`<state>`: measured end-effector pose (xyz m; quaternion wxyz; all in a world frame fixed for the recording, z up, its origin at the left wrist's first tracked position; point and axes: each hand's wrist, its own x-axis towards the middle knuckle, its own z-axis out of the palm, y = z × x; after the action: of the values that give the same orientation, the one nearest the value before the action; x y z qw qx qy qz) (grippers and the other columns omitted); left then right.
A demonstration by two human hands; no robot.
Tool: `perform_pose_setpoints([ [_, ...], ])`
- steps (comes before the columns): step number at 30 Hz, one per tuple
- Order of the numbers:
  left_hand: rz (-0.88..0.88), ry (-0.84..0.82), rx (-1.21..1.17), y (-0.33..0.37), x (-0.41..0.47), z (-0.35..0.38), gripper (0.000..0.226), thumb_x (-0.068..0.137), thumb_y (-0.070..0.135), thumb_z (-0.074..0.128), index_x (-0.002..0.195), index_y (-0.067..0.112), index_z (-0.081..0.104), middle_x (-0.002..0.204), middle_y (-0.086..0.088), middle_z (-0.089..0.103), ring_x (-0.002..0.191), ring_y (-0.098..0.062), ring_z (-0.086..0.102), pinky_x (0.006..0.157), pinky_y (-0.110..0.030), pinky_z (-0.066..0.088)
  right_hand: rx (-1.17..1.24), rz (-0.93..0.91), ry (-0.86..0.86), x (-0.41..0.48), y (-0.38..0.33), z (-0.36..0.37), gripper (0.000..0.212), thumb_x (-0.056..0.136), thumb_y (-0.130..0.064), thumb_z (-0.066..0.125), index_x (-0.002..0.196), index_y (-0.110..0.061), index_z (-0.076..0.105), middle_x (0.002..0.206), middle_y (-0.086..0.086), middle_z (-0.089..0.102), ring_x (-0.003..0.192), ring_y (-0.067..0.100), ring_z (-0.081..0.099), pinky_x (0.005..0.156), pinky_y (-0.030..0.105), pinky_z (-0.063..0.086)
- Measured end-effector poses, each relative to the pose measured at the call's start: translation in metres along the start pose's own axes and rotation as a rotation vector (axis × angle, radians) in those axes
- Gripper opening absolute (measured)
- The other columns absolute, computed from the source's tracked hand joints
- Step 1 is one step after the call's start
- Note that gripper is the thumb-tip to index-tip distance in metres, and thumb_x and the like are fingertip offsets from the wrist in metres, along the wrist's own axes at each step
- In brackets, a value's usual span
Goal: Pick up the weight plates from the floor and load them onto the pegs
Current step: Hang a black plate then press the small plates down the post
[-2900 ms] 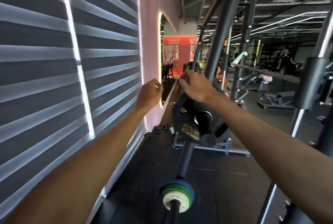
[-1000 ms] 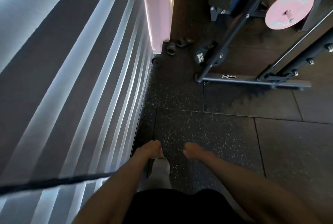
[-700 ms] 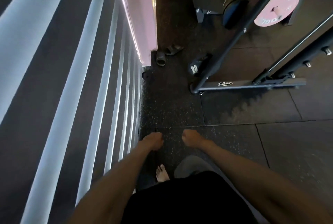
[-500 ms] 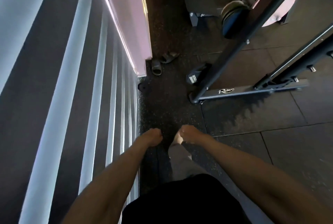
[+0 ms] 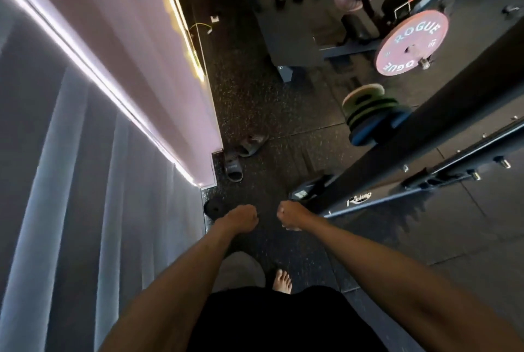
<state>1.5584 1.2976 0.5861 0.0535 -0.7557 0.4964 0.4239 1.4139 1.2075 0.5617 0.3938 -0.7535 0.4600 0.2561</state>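
Both fists seen curled shut, nothing held: left hand [image 5: 241, 218], right hand [image 5: 292, 214]. Small black plate [image 5: 213, 206] lies on floor [image 5: 255, 102] by the wall, just beside left hand. Pink plate [image 5: 411, 42] sits on a rack peg.

Bare forearms, no sleeves, no watch or bands on either wrist. Behind the left hand [image 5: 239, 217] and right hand [image 5: 292, 213]: black shorts [image 5: 272, 320], grey trouser leg [image 5: 241, 271], one bare foot [image 5: 282, 281].
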Motion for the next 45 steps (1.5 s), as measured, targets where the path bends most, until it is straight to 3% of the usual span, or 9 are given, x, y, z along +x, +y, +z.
perform_pose_setpoints([
  [5, 0.074, -0.076, 0.007, 0.000, 0.101, -0.094, 0.031, 0.097, 0.016, 0.045, 0.113, -0.007, 0.059, 0.120, -0.024, 0.061, 0.114, -0.038, 0.058, 0.095, -0.041, 0.047, 0.107, 0.037, 0.037, 0.080, -0.024, -0.082, 0.034, 0.099, -0.017, 0.043, 0.120, 0.003, 0.060, 0.124, 0.024, 0.064, 0.113, 0.040, 0.063, 0.091, 0.041, 0.052],
  [12, 0.173, -0.133, 0.111, 0.022, 0.220, -0.228, 0.030, 0.098, 0.025, 0.045, 0.111, 0.004, 0.062, 0.115, -0.016, 0.065, 0.109, -0.032, 0.061, 0.089, -0.038, 0.048, 0.279, 0.147, 0.114, 0.167, -0.054, -0.191, 0.031, 0.100, -0.019, 0.041, 0.114, 0.002, 0.060, 0.112, 0.023, 0.068, 0.098, 0.039, 0.067, 0.078, 0.042, 0.054],
  [16, 0.206, -0.187, 0.168, 0.040, 0.281, -0.288, 0.034, 0.100, 0.022, 0.041, 0.112, -0.002, 0.062, 0.114, -0.019, 0.066, 0.106, -0.034, 0.063, 0.088, -0.040, 0.050, 0.426, 0.200, 0.241, 0.201, -0.068, -0.246, 0.033, 0.101, -0.023, 0.041, 0.119, -0.001, 0.058, 0.117, 0.022, 0.067, 0.095, 0.032, 0.067, 0.080, 0.039, 0.052],
  [19, 0.250, -0.203, 0.231, 0.058, 0.325, -0.320, 0.035, 0.099, 0.020, 0.040, 0.109, -0.003, 0.063, 0.111, -0.022, 0.068, 0.104, -0.034, 0.065, 0.088, -0.039, 0.050, 0.501, 0.256, 0.271, 0.228, -0.066, -0.278, 0.029, 0.100, -0.021, 0.043, 0.110, -0.002, 0.062, 0.109, 0.022, 0.069, 0.097, 0.035, 0.068, 0.082, 0.044, 0.054],
  [24, 0.327, -0.237, 0.339, 0.100, 0.396, -0.351, 0.035, 0.099, 0.023, 0.043, 0.119, -0.001, 0.059, 0.123, -0.020, 0.063, 0.114, -0.034, 0.060, 0.092, -0.039, 0.047, 0.574, 0.303, 0.311, 0.276, -0.044, -0.320, 0.028, 0.100, -0.020, 0.045, 0.112, -0.002, 0.063, 0.110, 0.016, 0.069, 0.101, 0.030, 0.066, 0.086, 0.040, 0.052],
  [29, 0.404, -0.270, 0.525, 0.161, 0.460, -0.380, 0.033, 0.099, 0.027, 0.048, 0.123, 0.007, 0.057, 0.125, -0.016, 0.061, 0.116, -0.032, 0.058, 0.093, -0.038, 0.046, 0.738, 0.345, 0.379, 0.312, -0.016, -0.363, 0.032, 0.098, -0.014, 0.043, 0.097, 0.007, 0.067, 0.095, 0.025, 0.071, 0.082, 0.031, 0.069, 0.076, 0.043, 0.055],
  [37, 0.595, -0.324, 0.754, 0.268, 0.519, -0.404, 0.034, 0.097, 0.026, 0.047, 0.122, 0.008, 0.059, 0.126, -0.015, 0.062, 0.115, -0.032, 0.058, 0.093, -0.038, 0.046, 0.962, 0.500, 0.516, 0.317, 0.018, -0.401, 0.025, 0.100, -0.017, 0.047, 0.111, -0.005, 0.065, 0.109, 0.014, 0.067, 0.103, 0.027, 0.064, 0.090, 0.041, 0.053],
  [42, 0.734, -0.398, 0.960, 0.322, 0.531, -0.388, 0.032, 0.096, 0.029, 0.048, 0.121, 0.011, 0.060, 0.125, -0.013, 0.063, 0.115, -0.031, 0.059, 0.093, -0.037, 0.047, 1.123, 0.624, 0.548, 0.314, 0.032, -0.398, 0.022, 0.098, -0.019, 0.048, 0.108, -0.010, 0.065, 0.113, 0.011, 0.067, 0.105, 0.027, 0.063, 0.082, 0.030, 0.047],
  [45, 0.829, -0.467, 1.093, 0.356, 0.535, -0.372, 0.032, 0.097, 0.028, 0.048, 0.120, 0.011, 0.060, 0.125, -0.012, 0.063, 0.115, -0.030, 0.059, 0.093, -0.036, 0.047, 1.249, 0.718, 0.601, 0.313, 0.037, -0.398, 0.016, 0.097, -0.019, 0.047, 0.101, -0.017, 0.063, 0.107, 0.008, 0.065, 0.092, 0.021, 0.060, 0.078, 0.028, 0.043],
])
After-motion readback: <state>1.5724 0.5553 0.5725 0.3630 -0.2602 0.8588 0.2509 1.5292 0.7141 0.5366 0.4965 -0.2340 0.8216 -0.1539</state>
